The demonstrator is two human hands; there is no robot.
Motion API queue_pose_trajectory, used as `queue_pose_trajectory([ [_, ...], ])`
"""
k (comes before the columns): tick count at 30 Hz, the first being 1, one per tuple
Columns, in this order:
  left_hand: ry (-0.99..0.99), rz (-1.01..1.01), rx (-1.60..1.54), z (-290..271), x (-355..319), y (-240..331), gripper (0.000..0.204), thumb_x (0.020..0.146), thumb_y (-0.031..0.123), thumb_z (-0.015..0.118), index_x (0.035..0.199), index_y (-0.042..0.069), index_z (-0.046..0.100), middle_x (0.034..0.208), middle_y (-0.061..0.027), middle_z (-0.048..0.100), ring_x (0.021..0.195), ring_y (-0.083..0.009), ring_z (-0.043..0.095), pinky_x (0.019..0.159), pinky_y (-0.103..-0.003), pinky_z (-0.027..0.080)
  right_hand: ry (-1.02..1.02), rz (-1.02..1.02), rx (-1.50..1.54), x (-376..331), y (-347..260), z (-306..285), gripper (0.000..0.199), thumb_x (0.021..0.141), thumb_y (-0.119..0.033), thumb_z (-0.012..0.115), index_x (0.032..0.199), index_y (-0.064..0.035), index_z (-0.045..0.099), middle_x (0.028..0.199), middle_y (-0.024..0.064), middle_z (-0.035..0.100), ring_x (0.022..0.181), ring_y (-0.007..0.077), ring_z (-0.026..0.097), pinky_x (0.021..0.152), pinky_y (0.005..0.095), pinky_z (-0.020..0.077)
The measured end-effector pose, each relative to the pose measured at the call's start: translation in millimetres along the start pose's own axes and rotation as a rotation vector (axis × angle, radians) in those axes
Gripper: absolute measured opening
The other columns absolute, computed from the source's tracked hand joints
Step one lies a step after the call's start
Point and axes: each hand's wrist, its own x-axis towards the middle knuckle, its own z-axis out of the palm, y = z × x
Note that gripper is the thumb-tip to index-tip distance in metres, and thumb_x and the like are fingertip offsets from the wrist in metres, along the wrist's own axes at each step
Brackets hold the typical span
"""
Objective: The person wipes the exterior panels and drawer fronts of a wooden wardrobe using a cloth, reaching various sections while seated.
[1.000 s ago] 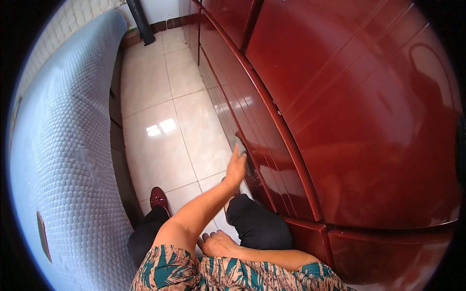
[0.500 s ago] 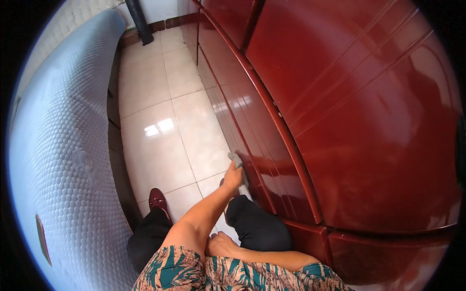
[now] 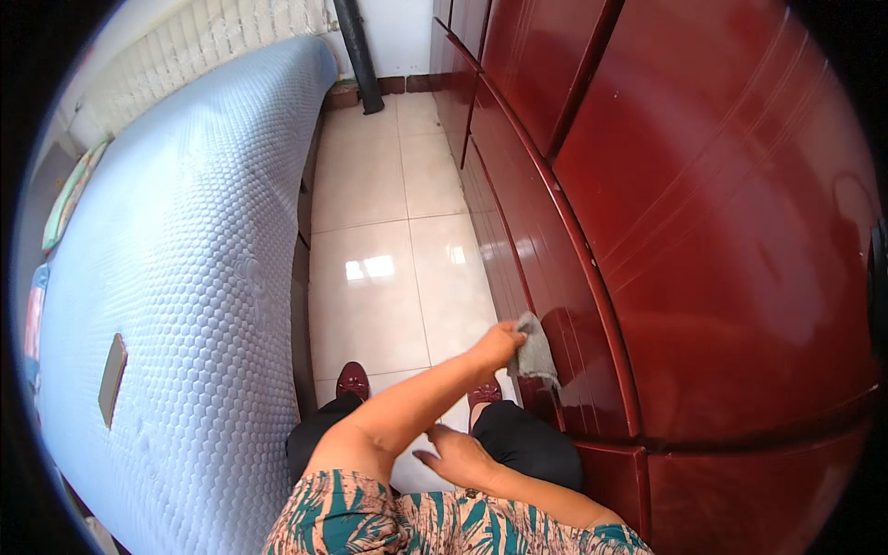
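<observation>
Fingers of the left hand [image 3: 495, 347] clutch one grey cloth [image 3: 534, 350] against the red wardrobe [image 3: 592, 305] front; right hand [image 3: 453, 458] loosely curled, empty; one mattress [image 3: 185, 277] opposite.

Mattress [image 3: 176, 277] left, wardrobe [image 3: 703, 231] right

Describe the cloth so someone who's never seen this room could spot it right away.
Find the big glossy dark-red wardrobe on the right, then follow its lower front down to the tiled floor. The grey cloth is pressed against that front by the left hand, the only dull, soft grey thing there.
</observation>
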Motion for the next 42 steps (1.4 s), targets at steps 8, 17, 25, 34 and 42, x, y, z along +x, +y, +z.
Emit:
queue_pose_trajectory([
  [8,-0.082,-0.067,-0.263,-43.1,-126.9,92.9,0.040,0.089,0.014,0.046,0.127,0.001,0.045,0.118,-0.0150,0.055,0.105,-0.0257,0.056,0.091,-0.038,0.046,0.293,-0.111,1.556,8.3,-0.6,-35.8,0.061,0.085,-0.035,0.065,0.132,-0.0070,0.038,0.131,0.0080,0.046,0.119,0.0221,0.047,0.099,0.0368,0.0345],
  [17,0.212,0.016,0.658,-64.3,-269.8,97.0,0.042,0.092,0.012,0.051,0.132,0.003,0.039,0.117,-0.0121,0.056,0.105,-0.0200,0.057,0.091,-0.033,0.046,0.325,0.173,1.600,20.1,-15.0,-25.3,0.038,0.091,-0.026,0.058,0.120,-0.0025,0.053,0.118,0.0050,0.056,0.108,0.0154,0.052,0.096,0.0294,0.0394],
  [25,0.346,-0.007,0.469,-76.1,-330.0,107.8,0.037,0.094,0.014,0.050,0.128,0.002,0.045,0.118,-0.0123,0.058,0.111,-0.0199,0.054,0.093,-0.033,0.044,0.278,0.279,1.403,42.4,-27.5,1.1,0.039,0.091,-0.025,0.058,0.119,0.0019,0.055,0.117,0.0058,0.058,0.106,0.0138,0.052,0.092,0.0273,0.0396],
  [34,0.593,0.273,0.134,-83.9,-349.9,131.2,0.041,0.090,0.010,0.050,0.129,-0.002,0.043,0.119,-0.0147,0.056,0.113,-0.0222,0.054,0.094,-0.035,0.044,0.303,0.377,1.121,91.7,-13.1,8.9,0.041,0.090,-0.025,0.059,0.120,0.0024,0.052,0.116,0.0067,0.057,0.105,0.0163,0.052,0.092,0.0288,0.0399],
  [42,0.734,0.363,0.107,-101.8,-356.5,143.6,0.041,0.089,0.009,0.048,0.128,-0.004,0.042,0.117,-0.0160,0.057,0.107,-0.0225,0.056,0.091,-0.036,0.046,0.352,0.362,1.015,172.2,7.5,-12.6,0.044,0.086,-0.023,0.062,0.120,0.0034,0.051,0.116,0.0101,0.058,0.106,0.0197,0.054,0.091,0.0306,0.0417],
])
